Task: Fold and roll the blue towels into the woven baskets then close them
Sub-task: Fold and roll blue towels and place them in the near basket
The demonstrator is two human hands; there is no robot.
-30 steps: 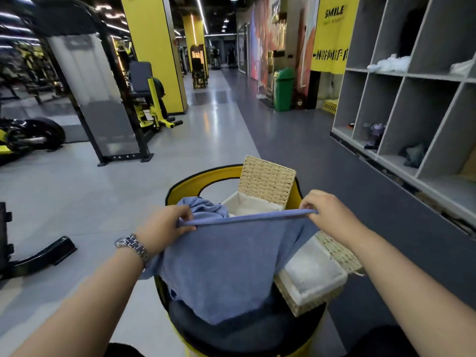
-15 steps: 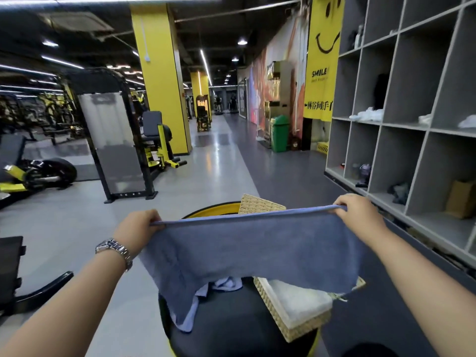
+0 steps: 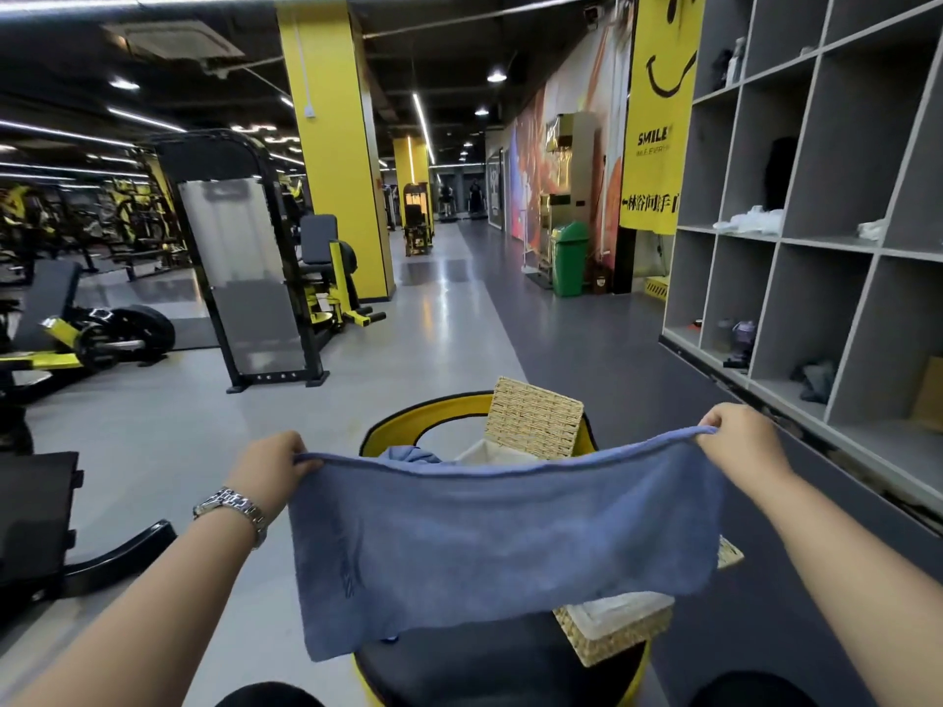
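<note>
Pulled wider and flatter than half a second ago: towel (image 3: 502, 543) stretched out between both hands, up in the air, hanging in front of the seat (image 3: 490, 665). Left hand (image 3: 273, 464) closed tight on the top left corner, fingers curled round the edge. Right hand (image 3: 742, 441) closed tight on the top right corner, pinching the hem. Watch (image 3: 232, 507) on the left wrist. Behind the towel, a basket (image 3: 530, 426) with its lid standing up, white inside. Just left of that, a second towel (image 3: 411, 455) in a bunch, mostly hidden. Lower right, another basket (image 3: 620, 630) on the seat, open, white lining showing, partly covered by the hanging towel. Grey shelves (image 3: 816, 247) on the right. Gym machines on the left, well apart from the seat.
</note>
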